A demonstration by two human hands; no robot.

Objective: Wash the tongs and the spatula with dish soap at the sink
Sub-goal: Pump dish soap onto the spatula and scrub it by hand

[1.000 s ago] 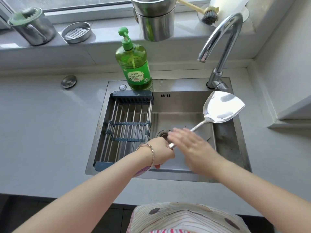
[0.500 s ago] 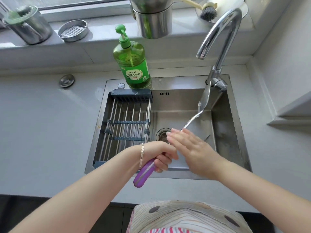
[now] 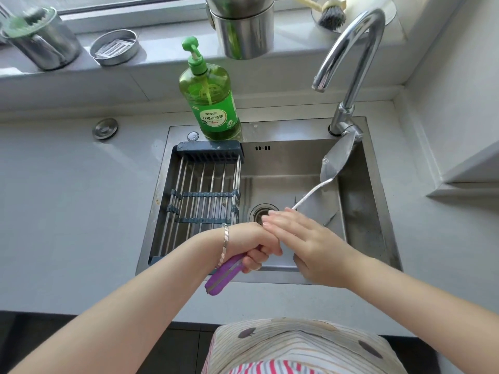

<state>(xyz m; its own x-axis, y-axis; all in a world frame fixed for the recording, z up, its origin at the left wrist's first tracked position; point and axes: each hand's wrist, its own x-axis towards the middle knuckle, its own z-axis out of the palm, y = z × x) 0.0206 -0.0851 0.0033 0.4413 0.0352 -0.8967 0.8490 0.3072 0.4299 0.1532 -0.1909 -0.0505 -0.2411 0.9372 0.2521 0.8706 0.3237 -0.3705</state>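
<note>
My left hand (image 3: 256, 245) grips the purple handle of a steel spatula (image 3: 336, 160) over the steel sink (image 3: 359, 228). The spatula's blade is turned nearly edge-on and points up toward the base of the faucet (image 3: 348, 63). My right hand (image 3: 305, 241) lies flat against the spatula's thin metal shaft, right beside my left fist, with its fingers straight. The green dish soap bottle (image 3: 210, 95) stands on the sink's back rim. No water runs from the faucet. I see no tongs.
A roll-up drying rack (image 3: 199, 201) covers the sink's left half. The drain (image 3: 260, 211) lies just beyond my hands. On the windowsill stand steel cups (image 3: 243, 28), a small steel dish (image 3: 114, 47) and a dish brush (image 3: 330, 14). Grey counter surrounds the sink.
The spatula has rotated in my left hand, from blade flat and facing up to nearly edge-on. Its purple handle has come into view below my left fist. My right hand stayed on the shaft.
</note>
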